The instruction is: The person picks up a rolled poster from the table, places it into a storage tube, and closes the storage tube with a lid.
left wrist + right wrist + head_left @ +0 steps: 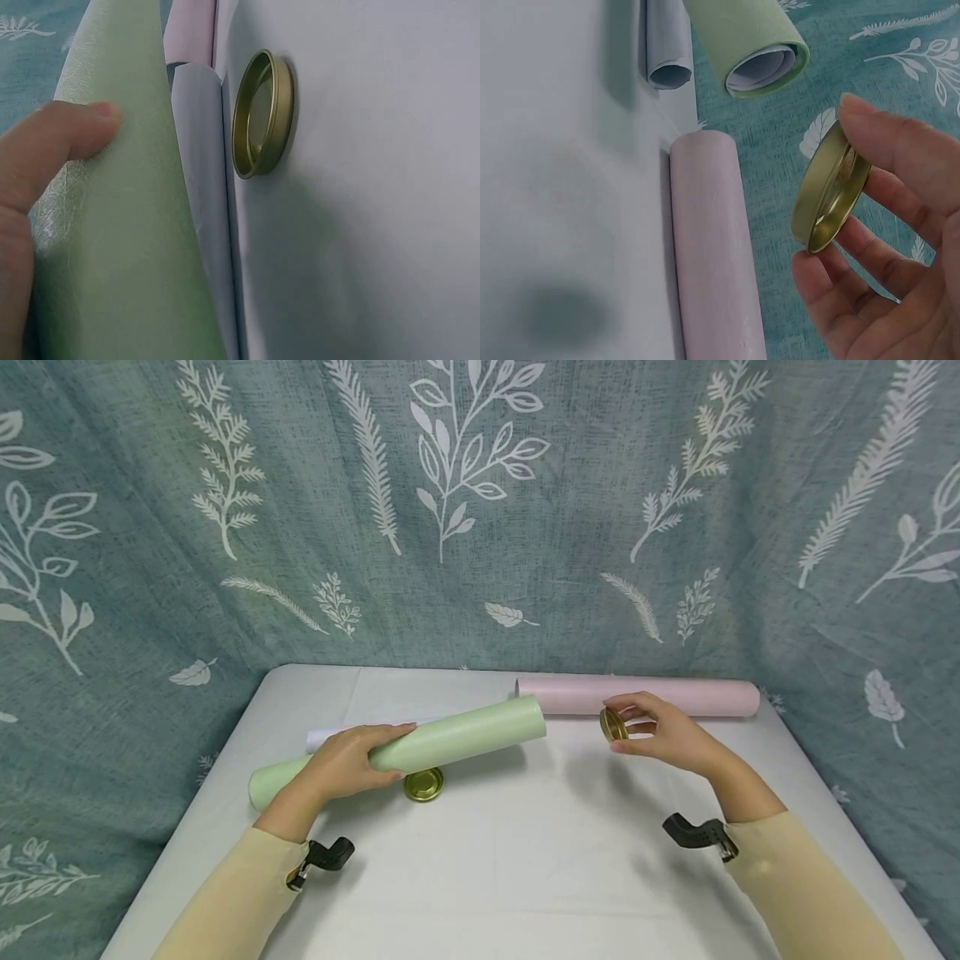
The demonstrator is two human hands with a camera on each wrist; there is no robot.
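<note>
My left hand point(341, 767) grips a long pale green tube point(465, 733) from above, its right end raised off the table. Rolled white paper point(761, 71) shows inside that open end in the right wrist view. A gold metal lid point(613, 724) is pinched between the thumb and fingertips of my right hand point(671, 735), held apart from the tube and to its right. Another gold lid point(423, 785) lies on the table just in front of the green tube, near the left thumb. In the left wrist view this lid point(262, 116) has a raised rim.
Toward the back right of the white-covered table point(525, 877) lies a pink tube point(645, 696). A pale white roll point(318, 739) lies behind the green tube, mostly hidden by it in the head view. Beyond the table hangs a teal leaf-patterned cloth point(480, 593).
</note>
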